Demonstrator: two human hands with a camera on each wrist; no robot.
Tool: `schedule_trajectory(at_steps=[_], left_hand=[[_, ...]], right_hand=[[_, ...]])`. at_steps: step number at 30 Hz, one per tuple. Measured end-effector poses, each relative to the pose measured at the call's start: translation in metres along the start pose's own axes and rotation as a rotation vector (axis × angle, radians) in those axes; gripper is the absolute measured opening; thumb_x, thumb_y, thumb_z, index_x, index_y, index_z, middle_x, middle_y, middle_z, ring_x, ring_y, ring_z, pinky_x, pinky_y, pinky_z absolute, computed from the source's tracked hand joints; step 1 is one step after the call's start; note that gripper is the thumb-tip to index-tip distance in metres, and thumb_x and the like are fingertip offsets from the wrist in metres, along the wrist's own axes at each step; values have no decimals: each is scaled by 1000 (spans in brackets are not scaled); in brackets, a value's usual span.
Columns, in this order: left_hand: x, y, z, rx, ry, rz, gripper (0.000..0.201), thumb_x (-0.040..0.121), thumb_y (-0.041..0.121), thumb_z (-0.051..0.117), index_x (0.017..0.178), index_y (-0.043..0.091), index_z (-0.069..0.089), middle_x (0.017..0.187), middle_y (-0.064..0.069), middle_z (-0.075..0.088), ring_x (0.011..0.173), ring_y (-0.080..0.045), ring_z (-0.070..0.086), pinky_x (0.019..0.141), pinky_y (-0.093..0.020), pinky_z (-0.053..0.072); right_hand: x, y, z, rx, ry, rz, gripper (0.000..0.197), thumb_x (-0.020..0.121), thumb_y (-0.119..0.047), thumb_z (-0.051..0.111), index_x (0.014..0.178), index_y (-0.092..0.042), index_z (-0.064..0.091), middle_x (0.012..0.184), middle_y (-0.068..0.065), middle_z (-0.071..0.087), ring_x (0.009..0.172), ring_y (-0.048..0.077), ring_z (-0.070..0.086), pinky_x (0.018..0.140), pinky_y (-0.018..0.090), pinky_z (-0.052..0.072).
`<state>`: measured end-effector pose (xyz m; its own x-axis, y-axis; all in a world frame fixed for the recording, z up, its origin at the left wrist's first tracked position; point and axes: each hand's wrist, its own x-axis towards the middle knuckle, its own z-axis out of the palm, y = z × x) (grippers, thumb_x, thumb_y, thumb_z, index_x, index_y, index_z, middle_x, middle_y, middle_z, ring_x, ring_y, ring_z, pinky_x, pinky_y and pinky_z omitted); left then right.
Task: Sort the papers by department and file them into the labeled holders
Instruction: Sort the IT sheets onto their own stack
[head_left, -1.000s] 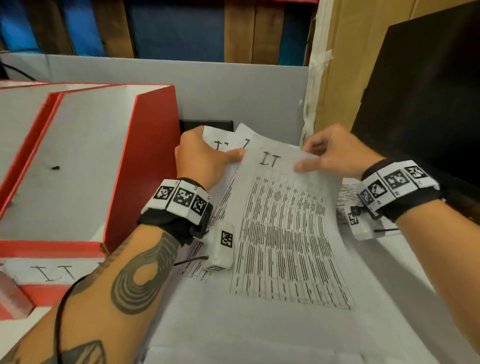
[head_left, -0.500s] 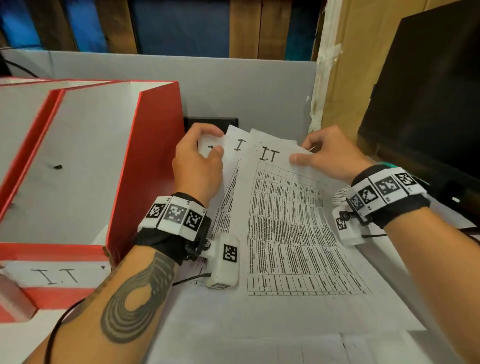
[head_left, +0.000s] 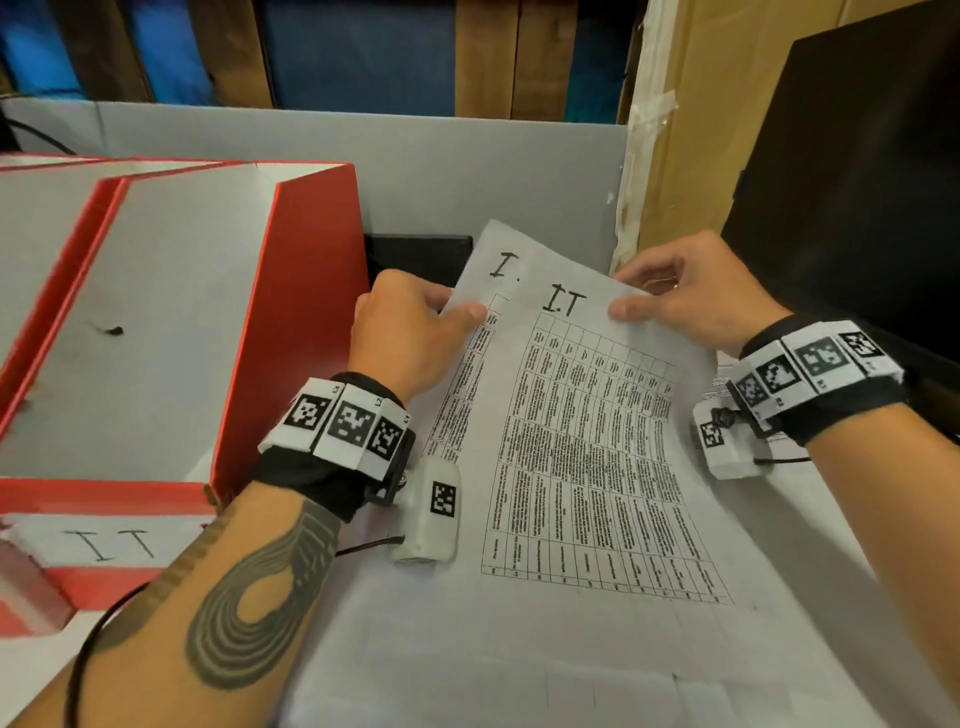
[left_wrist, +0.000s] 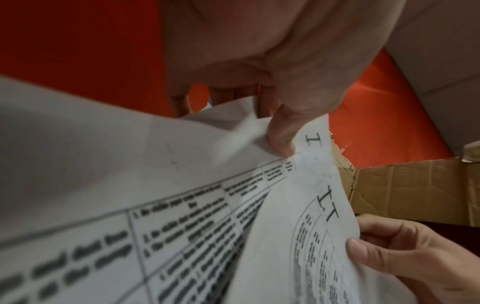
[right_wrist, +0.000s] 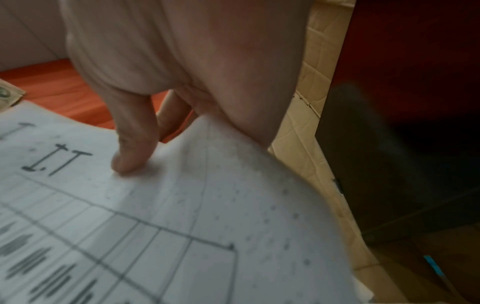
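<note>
Two sheets (head_left: 587, 441) marked "I.T" are seen, just right of red holder (head_left: 291, 332) w/ "I.T" label. Left hand (head_left: 410, 338) pinches the under sheet's top edge; right hand (head_left: 691, 296) pinches the top sheet's corner.

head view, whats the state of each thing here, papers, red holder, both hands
top white printed sheet marked I.T: lifted at its far end, bowed
white sheet beneath it marked I.: partly covered, far edge showing
red cardboard holder labelled I T: open-topped, no papers visible inside
left hand: pinching the sheets' left edge
right hand: pinching the top sheet's right corner
</note>
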<state>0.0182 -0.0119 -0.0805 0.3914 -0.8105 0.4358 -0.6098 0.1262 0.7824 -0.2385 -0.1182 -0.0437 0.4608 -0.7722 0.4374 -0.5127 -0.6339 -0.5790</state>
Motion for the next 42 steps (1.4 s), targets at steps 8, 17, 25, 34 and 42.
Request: schedule_trajectory(at_steps=[8, 17, 25, 34, 42], left_hand=[[-2, 21, 1, -70, 48, 60, 23, 89, 45, 76, 97, 25, 83, 92, 16, 77, 95, -3, 69, 90, -23, 51], [11, 9, -8, -145, 207, 54, 47, 88, 2, 69, 120, 35, 72, 104, 8, 74, 90, -9, 70, 94, -32, 58], [7, 22, -5, -81, 137, 209, 34, 95, 4, 59, 97, 32, 78, 91, 12, 75, 55, 0, 57, 56, -12, 47], [-1, 33, -5, 24, -163, 224, 21, 90, 37, 77, 86, 17, 82, 77, 17, 76, 88, -2, 67, 84, -33, 53], [0, 19, -9, -122, -38, 123, 16, 68, 34, 95, 69, 32, 79, 71, 16, 76, 77, 5, 71, 84, -17, 53]], right_hand=[[-9, -12, -13, -86, -153, -38, 19, 86, -11, 81, 104, -16, 81, 97, -6, 79, 87, 5, 74, 80, 23, 61], [-35, 0, -80, -154, -102, 150, 17, 95, -23, 71, 101, -37, 78, 93, -16, 79, 83, 5, 77, 74, 32, 59], [-31, -15, -68, -79, -127, 156, 10, 90, -24, 76, 97, -29, 81, 89, -10, 80, 81, 9, 78, 72, 29, 58], [-16, -29, -36, -2, -201, 75, 18, 91, -17, 75, 109, -16, 76, 96, -2, 81, 86, 15, 79, 75, 33, 64], [-20, -16, -29, -46, -207, 83, 12, 88, -17, 79, 98, -10, 79, 89, -1, 81, 78, 13, 78, 66, 24, 63]])
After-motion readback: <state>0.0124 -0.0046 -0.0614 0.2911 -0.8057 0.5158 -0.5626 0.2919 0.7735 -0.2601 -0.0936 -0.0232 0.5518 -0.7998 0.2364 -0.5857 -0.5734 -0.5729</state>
